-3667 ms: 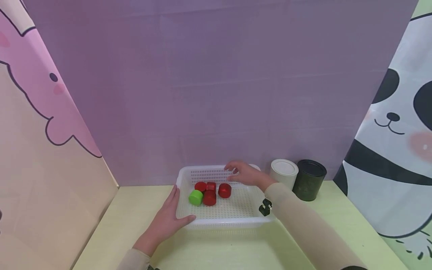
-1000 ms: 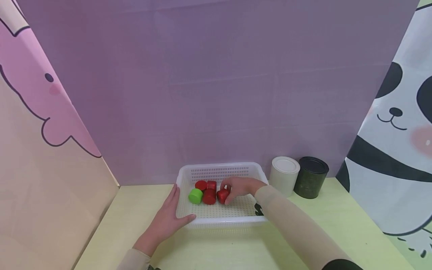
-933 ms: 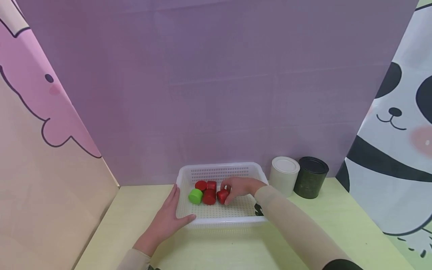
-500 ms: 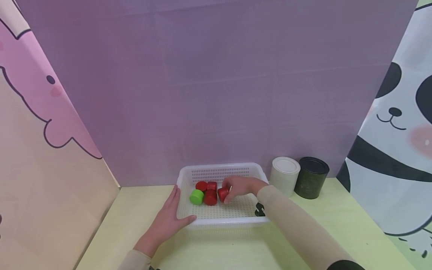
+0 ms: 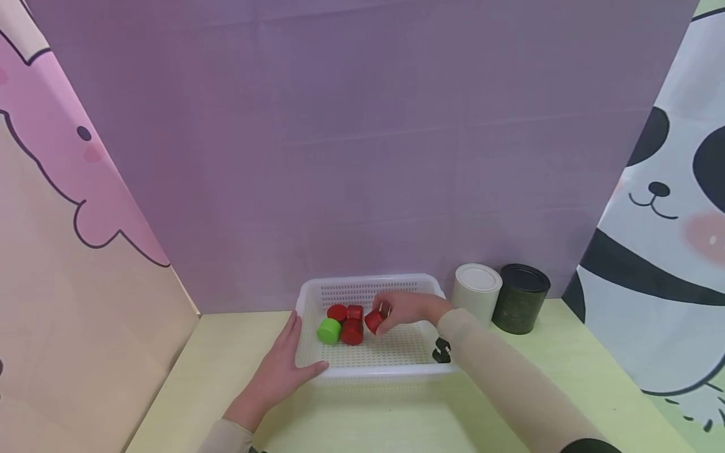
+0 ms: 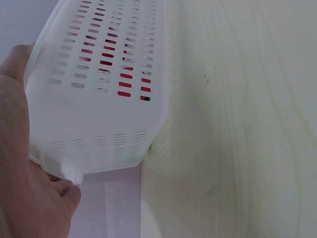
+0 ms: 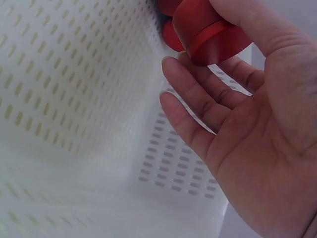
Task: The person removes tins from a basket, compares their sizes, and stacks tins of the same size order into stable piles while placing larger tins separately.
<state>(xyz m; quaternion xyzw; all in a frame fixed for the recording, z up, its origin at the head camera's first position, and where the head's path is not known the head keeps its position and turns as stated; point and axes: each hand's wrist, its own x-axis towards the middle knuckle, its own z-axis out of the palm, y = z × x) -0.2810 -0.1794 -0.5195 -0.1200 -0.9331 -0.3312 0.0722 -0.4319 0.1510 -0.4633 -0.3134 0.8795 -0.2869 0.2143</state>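
In the head view, a white perforated plastic basket point(image 5: 391, 371) stands on the table. My left hand point(image 5: 274, 371) holds its near left corner, thumb over the front rim; the left wrist view shows curled fingertips point(image 6: 69, 194) under the rim. My right hand point(image 5: 410, 308) reaches in from the right and grips a small red cylinder point(image 5: 374, 321) with a wider band at one end. That cylinder is tilted and looks slightly raised. Left of it lie several pieces: a red cylinder point(image 5: 352, 332), a flat-topped red one point(image 5: 337, 312), another red one point(image 5: 355, 312) and a green cylinder point(image 5: 328, 331).
A white lidded can point(image 5: 477, 289) and a dark can with a black lid point(image 5: 521, 299) stand right of the basket. Behind it rises a purple backdrop point(image 5: 362, 157). The pale table point(image 5: 385, 421) extends toward me. A black device point(image 5: 441, 351) sits by the right wrist.
Earlier, my right hand hovered empty behind the rightmost red cylinder. It then took hold of it, and the cylinder is now tilted and slightly higher. My left hand has stayed put.
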